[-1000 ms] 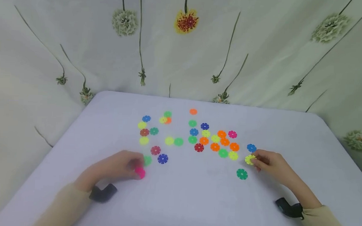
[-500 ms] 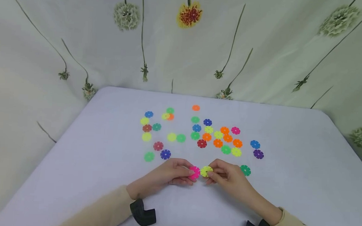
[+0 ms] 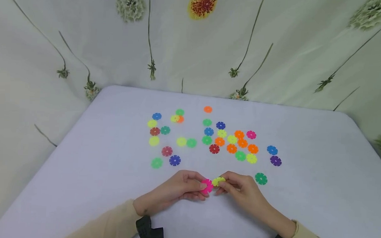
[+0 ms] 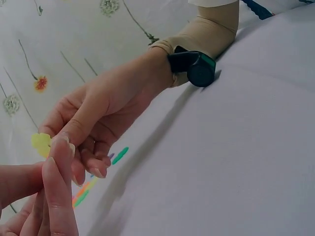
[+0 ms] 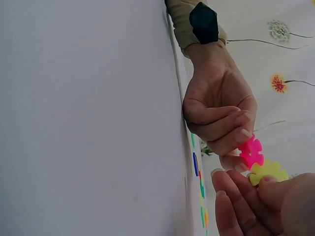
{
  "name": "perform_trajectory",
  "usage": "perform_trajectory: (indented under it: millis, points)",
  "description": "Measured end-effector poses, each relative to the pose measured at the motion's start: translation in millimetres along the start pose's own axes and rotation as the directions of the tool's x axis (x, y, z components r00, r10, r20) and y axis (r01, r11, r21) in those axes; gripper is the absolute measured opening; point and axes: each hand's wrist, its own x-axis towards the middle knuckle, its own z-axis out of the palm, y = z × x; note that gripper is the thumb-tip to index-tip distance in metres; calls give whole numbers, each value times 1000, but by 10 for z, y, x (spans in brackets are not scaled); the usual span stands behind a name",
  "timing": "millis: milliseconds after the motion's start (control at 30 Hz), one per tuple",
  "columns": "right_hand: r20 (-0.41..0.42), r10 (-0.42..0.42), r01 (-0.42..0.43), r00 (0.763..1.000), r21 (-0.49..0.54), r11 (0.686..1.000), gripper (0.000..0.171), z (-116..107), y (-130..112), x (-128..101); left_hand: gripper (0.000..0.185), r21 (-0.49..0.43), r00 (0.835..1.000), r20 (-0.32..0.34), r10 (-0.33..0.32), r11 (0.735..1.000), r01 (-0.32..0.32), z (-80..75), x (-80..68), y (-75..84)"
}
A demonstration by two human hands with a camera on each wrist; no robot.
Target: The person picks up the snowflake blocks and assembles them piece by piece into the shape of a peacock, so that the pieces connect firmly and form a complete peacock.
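Pink disc (image 3: 207,185) sits pinched in the left hand (image 3: 175,188); the right hand (image 3: 243,191) pinches a yellow disc (image 3: 218,181). Both touch edge to edge above the tabletop (image 3: 301,207), near the scattered discs (image 3: 230,143).

White table (image 3: 301,207): many coloured notched discs (image 3: 231,148) scattered flat across middle; green disc (image 3: 261,178), purple disc (image 3: 275,161) at right.

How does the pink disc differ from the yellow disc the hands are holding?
The pink disc is pinched by the left hand; the yellow disc by the right hand. Pink faces the head camera; yellow is tilted nearly edge-on. Both are notched, flower-shaped, and meet edge to edge.
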Motion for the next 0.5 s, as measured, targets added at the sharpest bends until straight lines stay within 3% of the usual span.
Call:
perform_trajectory:
  millis: [167, 333, 433, 500]
  points:
    - [17, -61, 61, 998, -1, 998, 11, 41, -6, -18, 23, 20, 1000, 24, -2, 1000, 2, 19, 18, 9]
    - [-21, -100, 99, 995, -37, 994, 10, 125, -5, -30, 19, 1, 1000, 16, -6, 1000, 6, 32, 13, -15]
    - [-12, -69, 68, 998, -67, 995, 10, 102, -25, 1, 21, -1, 1000, 7, 3, 1000, -3, 31, 10, -19]
    - [30, 12, -8, 999, -114, 993, 14, 7, -55, 37, 23, 18, 1000, 2, 22, 1000, -22, 14, 15, -28]
